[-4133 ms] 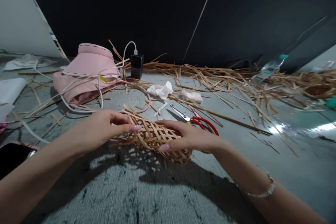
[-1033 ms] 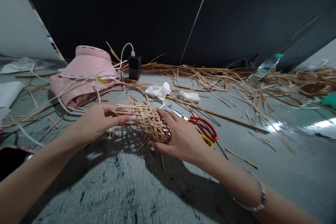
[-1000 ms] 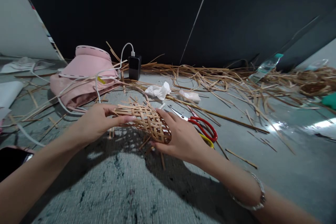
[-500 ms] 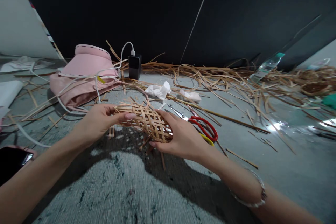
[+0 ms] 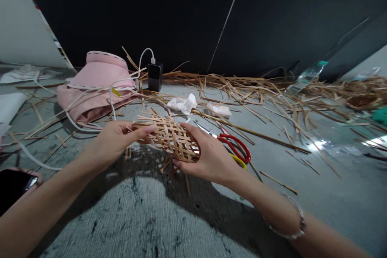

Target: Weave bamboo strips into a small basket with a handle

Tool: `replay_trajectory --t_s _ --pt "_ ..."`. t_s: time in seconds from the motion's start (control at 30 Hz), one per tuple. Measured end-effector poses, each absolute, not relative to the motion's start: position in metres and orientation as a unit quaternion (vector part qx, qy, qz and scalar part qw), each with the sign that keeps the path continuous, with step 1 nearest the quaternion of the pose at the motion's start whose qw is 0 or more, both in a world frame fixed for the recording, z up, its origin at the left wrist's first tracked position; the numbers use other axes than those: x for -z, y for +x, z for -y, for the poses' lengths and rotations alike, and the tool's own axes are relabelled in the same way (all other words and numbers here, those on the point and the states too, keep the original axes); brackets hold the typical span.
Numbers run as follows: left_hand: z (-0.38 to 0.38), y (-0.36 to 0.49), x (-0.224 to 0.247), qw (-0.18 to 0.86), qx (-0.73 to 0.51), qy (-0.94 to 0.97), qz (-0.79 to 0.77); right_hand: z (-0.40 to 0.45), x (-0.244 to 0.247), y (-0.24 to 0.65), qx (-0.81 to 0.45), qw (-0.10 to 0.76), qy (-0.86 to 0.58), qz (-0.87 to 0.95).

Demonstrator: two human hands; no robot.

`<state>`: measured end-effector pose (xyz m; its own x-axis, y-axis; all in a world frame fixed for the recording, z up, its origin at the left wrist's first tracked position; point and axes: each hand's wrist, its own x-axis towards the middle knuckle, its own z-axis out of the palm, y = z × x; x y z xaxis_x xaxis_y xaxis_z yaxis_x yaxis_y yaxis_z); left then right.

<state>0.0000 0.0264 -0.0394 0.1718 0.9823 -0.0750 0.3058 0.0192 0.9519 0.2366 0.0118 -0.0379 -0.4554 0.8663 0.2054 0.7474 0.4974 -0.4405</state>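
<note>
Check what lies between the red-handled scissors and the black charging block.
Head view: a crumpled white tissue and loose thin tan strips lie between the red-handled steel scissors and the black rectangular charging block.

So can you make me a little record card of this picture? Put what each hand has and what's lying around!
Left hand: gripping one end of the woven basket piece
Right hand: gripping the other end of that piece
Right wrist: silver-coloured bracelet
Closest tool: red-handled scissors, just past the right hand, not touching it
On the floor: loose wood-coloured strips, crumpled white tissue
Further back: pink cloth bundle, black power bank with white cable
</note>
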Motion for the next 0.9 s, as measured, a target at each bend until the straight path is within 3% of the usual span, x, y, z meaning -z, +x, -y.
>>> replay_trajectory --t_s 0.2,0.4,0.6,0.9 --pt "-0.027 -0.002 0.039 0.473 -0.354 0.61 -0.528 -0.013 0.038 0.238 -0.139 0.176 -0.48 0.848" --pt "-0.028 -0.006 0.037 0.518 -0.321 0.628 -0.484 -0.011 0.039 0.237 -0.133 0.203 -0.474 0.846" --pt "-0.03 -0.012 0.034 0.494 -0.288 0.671 -0.472 -0.007 0.037 0.235 -0.121 0.216 -0.468 0.848" --pt "-0.03 -0.028 0.022 0.457 -0.236 0.677 -0.526 -0.001 0.046 0.23 0.063 0.156 -0.451 0.877"
